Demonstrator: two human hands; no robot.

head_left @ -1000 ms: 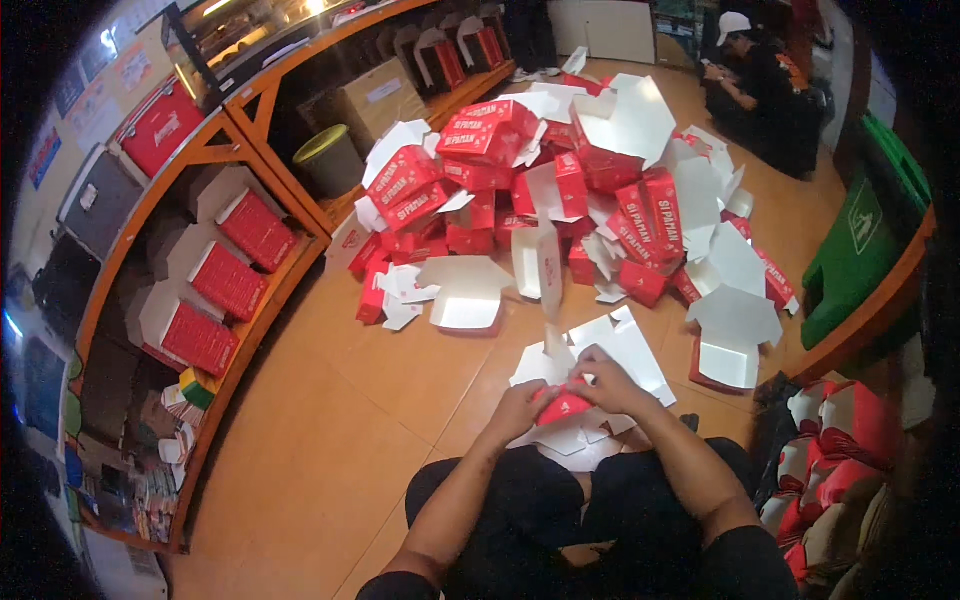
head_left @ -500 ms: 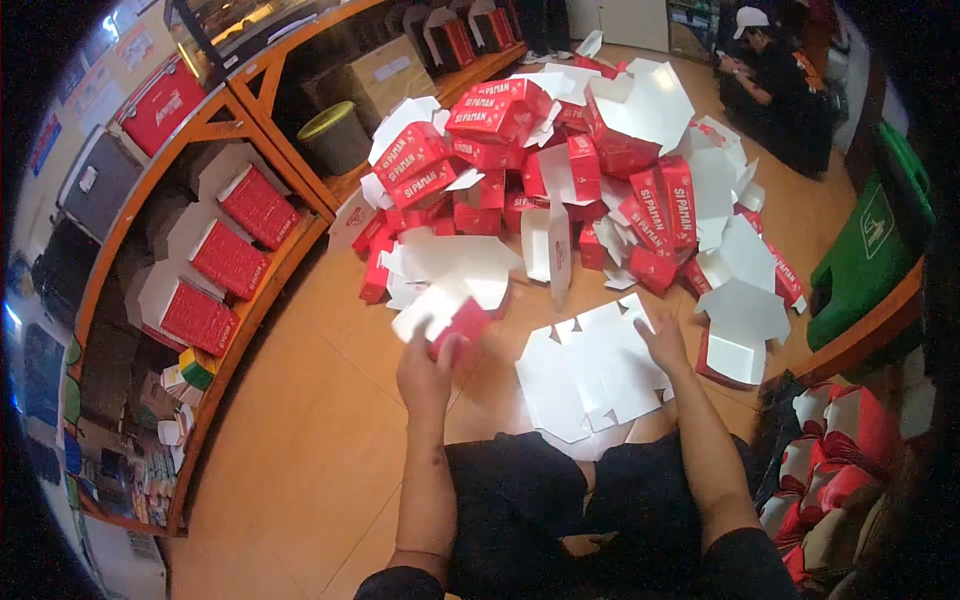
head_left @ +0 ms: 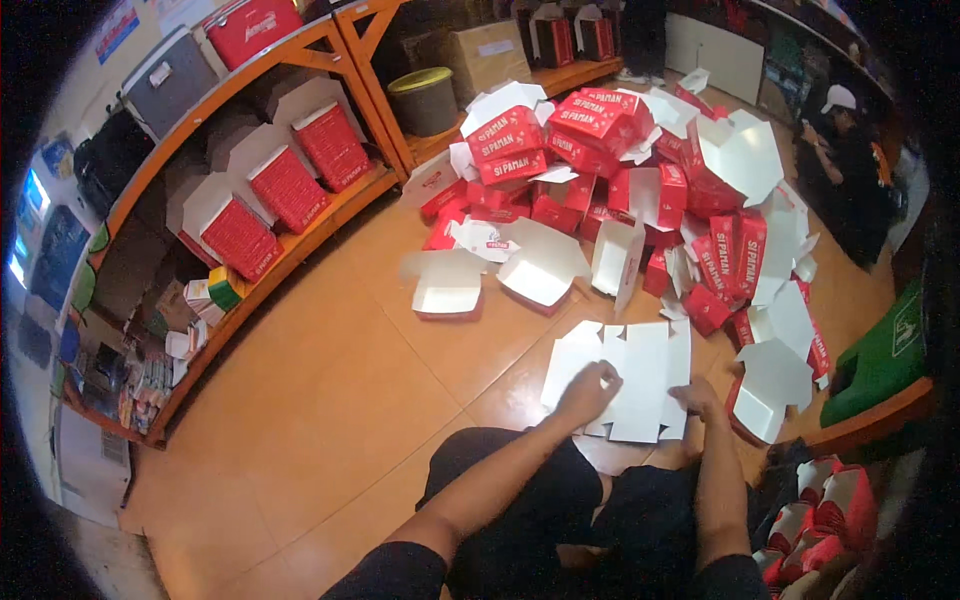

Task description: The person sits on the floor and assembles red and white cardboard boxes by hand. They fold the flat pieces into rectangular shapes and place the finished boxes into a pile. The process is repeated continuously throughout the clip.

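A flat white cardboard box blank point(head_left: 635, 375) with notched edges lies on the tiled floor before my knees, other sheets showing beneath it. Over its left part is my left hand point(head_left: 590, 393), fingers curled in, with nothing visible between thumb and forefinger. My right hand point(head_left: 697, 396) pinches the blank's right edge. Beyond and to the left, a folded takeaway box point(head_left: 447, 290) stands with its white inside up and lid raised. A similar open box point(head_left: 543, 272) is right beside it.
A large heap of red and white boxes point(head_left: 600, 125) rises ahead. Left, a wooden shelf point(head_left: 330, 225) holds stacked red blanks. A green bin point(head_left: 885, 345) stands right, above red cartons point(head_left: 825, 510) near my right knee. Another person point(head_left: 845, 170) crouches at the far right.
My left hand has let go of the folded box, which now stands on the floor, and has come right over the blank. My view has turned left.
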